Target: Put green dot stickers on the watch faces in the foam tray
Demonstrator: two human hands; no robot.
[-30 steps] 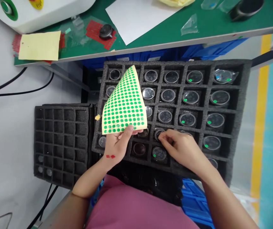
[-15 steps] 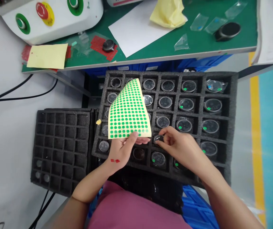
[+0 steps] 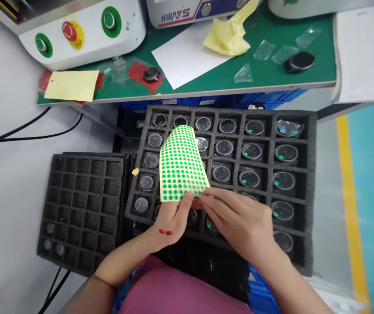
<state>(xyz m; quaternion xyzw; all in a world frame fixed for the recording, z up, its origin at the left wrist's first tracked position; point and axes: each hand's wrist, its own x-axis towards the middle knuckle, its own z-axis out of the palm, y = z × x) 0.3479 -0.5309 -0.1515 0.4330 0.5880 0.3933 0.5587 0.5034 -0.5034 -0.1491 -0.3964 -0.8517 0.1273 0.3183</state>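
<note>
My left hand [image 3: 172, 220] grips the lower edge of a yellow-backed sheet of small round green stickers [image 3: 182, 163], thumb on top. The sheet bends upward over a black foam tray [image 3: 307, 192]. At the sheet's lower right corner, my right hand [image 3: 247, 218] has its fingertips pinched together against the edge; whether a loose sticker is between them is hidden. Round glass-faced discs [image 3: 221, 173] sit in the tray's compartments. Those toward the right, such as one disc [image 3: 284, 181], bear a green dot. Two red marks show near my left wrist.
A smaller stack of black foam trays [image 3: 90, 203] stands at left, a few discs in its top one. Beyond is a green bench [image 3: 206, 83] with white paper [image 3: 182, 54], crumpled yellow paper [image 3: 226, 39], a dark watch-like piece [image 3: 301, 60] and a machine with a red stop button [image 3: 70, 31].
My right hand has left the disc in the tray compartment and moved up-left to the sheet's lower right corner. My left hand still holds the sheet. The camera view has shifted slightly.
</note>
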